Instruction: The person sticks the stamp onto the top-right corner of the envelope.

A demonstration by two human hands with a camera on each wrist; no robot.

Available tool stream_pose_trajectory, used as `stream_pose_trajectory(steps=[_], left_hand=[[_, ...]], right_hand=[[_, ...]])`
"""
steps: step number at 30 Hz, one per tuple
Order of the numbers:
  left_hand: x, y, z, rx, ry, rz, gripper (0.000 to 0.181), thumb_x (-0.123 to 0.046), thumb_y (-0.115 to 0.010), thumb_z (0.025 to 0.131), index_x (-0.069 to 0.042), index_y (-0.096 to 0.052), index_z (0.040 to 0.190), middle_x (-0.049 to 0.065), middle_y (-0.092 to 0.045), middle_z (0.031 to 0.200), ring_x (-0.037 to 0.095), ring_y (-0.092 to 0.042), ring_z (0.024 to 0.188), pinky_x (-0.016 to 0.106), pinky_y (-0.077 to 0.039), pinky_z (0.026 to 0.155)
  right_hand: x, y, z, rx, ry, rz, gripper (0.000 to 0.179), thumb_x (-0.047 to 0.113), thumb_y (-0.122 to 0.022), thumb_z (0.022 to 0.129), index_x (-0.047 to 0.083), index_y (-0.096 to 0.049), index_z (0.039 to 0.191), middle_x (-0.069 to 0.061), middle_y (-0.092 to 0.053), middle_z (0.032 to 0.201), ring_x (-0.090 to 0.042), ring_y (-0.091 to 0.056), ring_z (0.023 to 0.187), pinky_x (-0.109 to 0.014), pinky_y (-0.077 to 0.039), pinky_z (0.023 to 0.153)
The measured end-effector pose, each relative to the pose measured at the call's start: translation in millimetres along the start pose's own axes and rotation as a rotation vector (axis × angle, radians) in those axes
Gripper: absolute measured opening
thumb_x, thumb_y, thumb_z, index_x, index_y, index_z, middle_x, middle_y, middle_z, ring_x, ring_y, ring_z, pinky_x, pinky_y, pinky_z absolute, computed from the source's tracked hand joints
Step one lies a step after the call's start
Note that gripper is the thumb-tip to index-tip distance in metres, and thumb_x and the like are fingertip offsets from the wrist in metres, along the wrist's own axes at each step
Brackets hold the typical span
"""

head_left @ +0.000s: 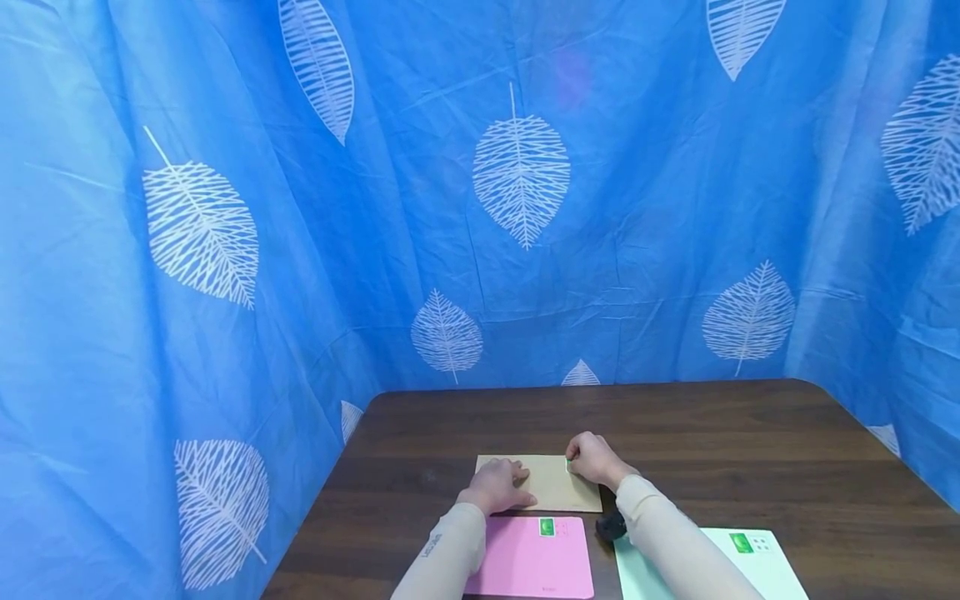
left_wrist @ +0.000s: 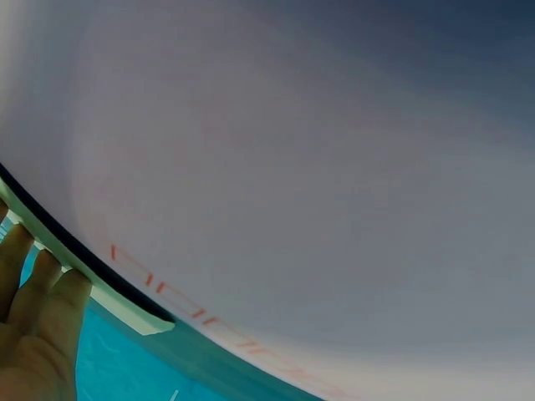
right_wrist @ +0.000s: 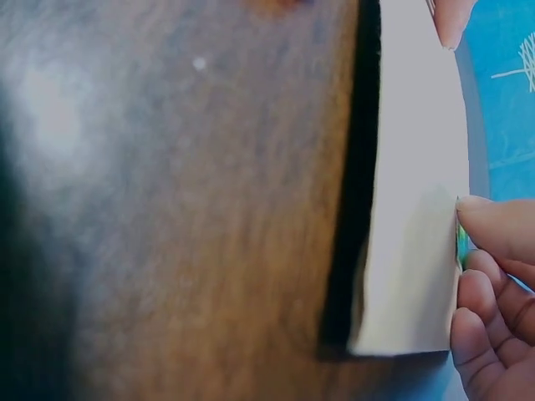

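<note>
A beige notebook (head_left: 551,496) lies flat across the middle of the table. My left hand (head_left: 498,486) rests on its left part, with fingers spread over the cover. In the left wrist view the fingers (left_wrist: 58,309) lie straight along a pale edge. At the notebook's upper right, my right hand (head_left: 594,459) pinches a small green-and-white label (head_left: 568,465) against the cover. Up close in the right wrist view, the thumb (right_wrist: 493,224) and curled fingers mostly hide the label's green edge (right_wrist: 462,244).
Nearer to me lies a pink notebook (head_left: 532,558) with a green-and-white label at its upper right. A mint-green notebook (head_left: 765,567) with a similar label is partly under my right forearm. A small black object (head_left: 611,526) sits by the right sleeve. Blue leaf-print cloth (head_left: 637,208) surrounds the table.
</note>
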State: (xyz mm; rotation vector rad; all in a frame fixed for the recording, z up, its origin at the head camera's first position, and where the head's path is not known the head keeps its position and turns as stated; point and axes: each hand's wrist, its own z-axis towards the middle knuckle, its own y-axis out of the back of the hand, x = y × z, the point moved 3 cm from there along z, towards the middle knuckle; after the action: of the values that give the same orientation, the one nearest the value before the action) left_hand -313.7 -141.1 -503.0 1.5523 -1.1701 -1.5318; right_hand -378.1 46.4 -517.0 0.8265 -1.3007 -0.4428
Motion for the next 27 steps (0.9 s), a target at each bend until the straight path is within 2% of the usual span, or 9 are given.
stream_pose_trajectory(steps=[8,11,15,20,27], left_hand=[[-1.4,2.6,2.3,0.007,-0.005,0.013,0.053,-0.039,-0.082,0.081,-0.017,-0.071,0.127,0.004,-0.064,0.139,0.029,-0.055,0.134,0.047,-0.045,0.110],[-1.2,1.8,0.6,0.012,-0.001,0.019,0.053,-0.039,-0.082,0.081,-0.017,-0.071,0.127,0.004,-0.064,0.139,0.029,-0.055,0.134,0.047,-0.045,0.111],[0.6,0.6,-1.0,0.008,-0.007,0.016,0.052,-0.038,-0.083,0.080,-0.015,-0.072,0.126,0.006,-0.065,0.138,0.030,-0.056,0.133,0.047,-0.046,0.110],[1.5,2.7,0.4,-0.011,-0.018,0.016,0.052,-0.037,-0.083,0.081,-0.015,-0.071,0.126,0.006,-0.065,0.137,0.029,-0.057,0.132,0.047,-0.047,0.109],[1.4,2.4,0.5,-0.005,-0.016,0.018,0.052,-0.038,-0.082,0.081,-0.016,-0.071,0.127,0.006,-0.065,0.138,0.029,-0.057,0.132,0.047,-0.047,0.109]], right_hand=[[-3,4,0.7,-0.020,0.013,0.050,0.010,-0.004,-0.076,0.080,-0.001,-0.070,0.087,-0.006,-0.065,0.083,-0.017,-0.056,0.075,-0.034,-0.053,0.069],[-3,6,0.5,-0.041,0.052,0.053,0.008,-0.005,-0.073,0.080,-0.001,-0.070,0.086,-0.007,-0.065,0.081,-0.017,-0.056,0.074,-0.034,-0.053,0.068],[2,11,-1.4,-0.049,0.126,-0.007,0.009,-0.007,-0.068,0.085,0.000,-0.074,0.087,-0.008,-0.068,0.083,-0.017,-0.058,0.076,-0.037,-0.057,0.073],[9,15,-4.4,-0.037,0.249,-0.124,0.012,-0.007,-0.070,0.085,0.000,-0.078,0.090,-0.008,-0.073,0.088,-0.019,-0.064,0.080,-0.042,-0.060,0.080],[11,15,-6.6,0.009,0.414,-0.271,0.014,-0.008,-0.069,0.085,0.002,-0.078,0.084,-0.006,-0.073,0.082,-0.016,-0.066,0.077,-0.036,-0.059,0.071]])
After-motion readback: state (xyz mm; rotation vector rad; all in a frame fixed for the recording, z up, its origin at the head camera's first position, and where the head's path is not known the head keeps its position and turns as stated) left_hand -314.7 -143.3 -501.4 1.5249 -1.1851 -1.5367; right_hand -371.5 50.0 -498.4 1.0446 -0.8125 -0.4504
